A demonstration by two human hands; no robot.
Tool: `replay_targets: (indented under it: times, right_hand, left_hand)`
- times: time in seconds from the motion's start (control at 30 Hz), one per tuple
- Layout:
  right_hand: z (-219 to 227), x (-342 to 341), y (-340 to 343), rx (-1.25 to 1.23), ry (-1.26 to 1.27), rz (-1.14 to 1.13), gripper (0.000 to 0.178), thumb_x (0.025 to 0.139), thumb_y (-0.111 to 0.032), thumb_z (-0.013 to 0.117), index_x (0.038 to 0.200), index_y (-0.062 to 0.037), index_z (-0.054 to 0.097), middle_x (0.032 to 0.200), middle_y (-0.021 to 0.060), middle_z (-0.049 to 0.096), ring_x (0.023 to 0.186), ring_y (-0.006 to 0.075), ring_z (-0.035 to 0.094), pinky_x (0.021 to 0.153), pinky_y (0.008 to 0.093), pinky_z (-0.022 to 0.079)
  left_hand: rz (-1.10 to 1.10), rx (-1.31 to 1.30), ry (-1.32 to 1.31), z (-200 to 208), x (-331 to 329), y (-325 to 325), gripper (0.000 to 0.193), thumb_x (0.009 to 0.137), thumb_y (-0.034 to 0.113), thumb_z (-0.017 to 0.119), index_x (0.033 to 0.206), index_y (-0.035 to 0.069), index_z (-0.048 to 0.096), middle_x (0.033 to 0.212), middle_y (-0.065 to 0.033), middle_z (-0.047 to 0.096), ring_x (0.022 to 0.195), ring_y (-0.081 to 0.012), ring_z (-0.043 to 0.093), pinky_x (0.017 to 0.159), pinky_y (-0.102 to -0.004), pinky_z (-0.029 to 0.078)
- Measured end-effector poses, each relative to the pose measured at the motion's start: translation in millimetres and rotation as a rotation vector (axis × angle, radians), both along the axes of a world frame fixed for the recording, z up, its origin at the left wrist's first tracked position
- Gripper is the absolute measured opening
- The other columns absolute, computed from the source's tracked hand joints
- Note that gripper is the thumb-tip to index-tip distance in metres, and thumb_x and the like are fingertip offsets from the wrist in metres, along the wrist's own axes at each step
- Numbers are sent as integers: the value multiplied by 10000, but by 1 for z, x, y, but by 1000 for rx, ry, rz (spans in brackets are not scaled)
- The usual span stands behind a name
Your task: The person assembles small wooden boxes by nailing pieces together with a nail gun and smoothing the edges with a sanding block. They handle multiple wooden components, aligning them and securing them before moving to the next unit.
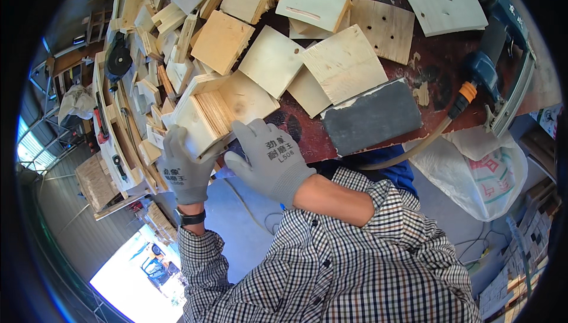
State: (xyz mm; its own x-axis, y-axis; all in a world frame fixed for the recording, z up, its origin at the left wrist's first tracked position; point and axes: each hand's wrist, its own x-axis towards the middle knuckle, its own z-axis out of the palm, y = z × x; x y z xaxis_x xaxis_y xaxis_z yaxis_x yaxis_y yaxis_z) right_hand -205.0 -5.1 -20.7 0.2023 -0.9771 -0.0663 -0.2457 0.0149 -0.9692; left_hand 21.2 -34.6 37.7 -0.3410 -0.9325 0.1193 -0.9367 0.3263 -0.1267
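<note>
Both my hands wear grey work gloves. At the near edge of the table, my left hand (186, 172) is closed around the left side of a small plywood box-shaped piece (195, 131). Its layered edges (219, 113) face up, and its near end tilts toward me. My right hand (269, 160) grips the right near side with fingertips and thumb. A pale plywood panel (251, 101) lies against the piece on its far right; I cannot tell whether they are joined. The undersides of the fingers are hidden.
Plywood squares (345, 63) and offcuts cover the dark red table (441, 77). Right of my hands lies a dark grey slab (373, 117). A blue air nailer (488, 63) with a tan hose (408, 156) rests at the right edge. A white plastic bag (473, 175) hangs below it.
</note>
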Motion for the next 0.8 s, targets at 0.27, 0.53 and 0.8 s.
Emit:
replay_targets:
  times: [0.27, 0.53, 0.8]
  right_hand:
    - [13, 20, -4, -98, 223, 18, 518, 978, -446, 659, 1250, -9, 605, 1052, 172, 628, 940, 344, 653, 802, 493, 529]
    - [10, 23, 1, -104, 88, -67, 586, 962, -443, 703, 1323, 12, 631, 1025, 169, 645, 931, 335, 662, 802, 457, 537]
    - [22, 26, -19, 397, -305, -98, 748, 839, -438, 879, 1304, 88, 621, 1032, 161, 731, 826, 180, 724, 754, 317, 598]
  left_hand:
    - [21, -9, 57, -5, 2, 2, 858, 706, 374, 961, 1360, 32, 525, 1362, -206, 594, 1215, -411, 647, 979, -467, 581]
    - [-4, -73, 102, -15, 8, 11, 850, 719, 278, 931, 1419, 40, 511, 1451, -211, 570, 1283, -409, 629, 1000, -463, 587]
    - [-20, -152, 159, -28, 10, 14, 853, 749, 327, 918, 1440, 34, 514, 1477, -211, 566, 1327, -412, 608, 1020, -464, 583]
